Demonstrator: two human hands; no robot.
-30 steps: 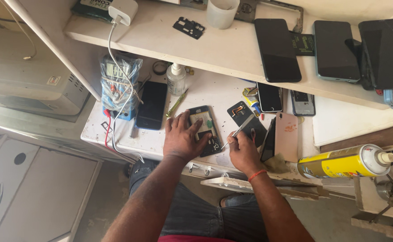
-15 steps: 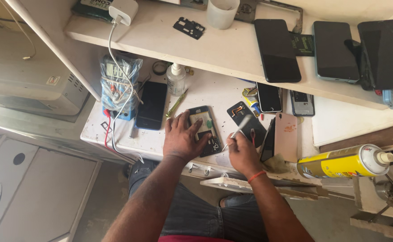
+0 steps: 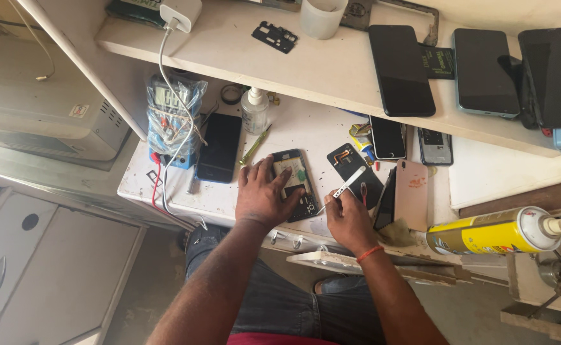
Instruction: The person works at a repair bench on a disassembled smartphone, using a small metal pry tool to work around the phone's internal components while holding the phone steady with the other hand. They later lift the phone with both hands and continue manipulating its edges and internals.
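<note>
An opened phone (image 3: 296, 179) with its back off lies on the white work table (image 3: 306, 134), its insides showing. My left hand (image 3: 262, 195) rests flat over its left side, fingers spread, pressing it down. My right hand (image 3: 347, 217) sits just right of it and pinches silver tweezers (image 3: 343, 189), whose tips point down-left toward the phone's lower right edge. A black back cover (image 3: 352, 167) with a small orange part lies right behind the tweezers.
A black phone (image 3: 219, 147), a wrapped multimeter (image 3: 173, 115) with red leads and a small clear bottle (image 3: 255, 110) stand to the left. A pink phone (image 3: 412, 195) and yellow spray can (image 3: 494, 231) lie right. Several dark phones (image 3: 400, 70) rest on the upper shelf.
</note>
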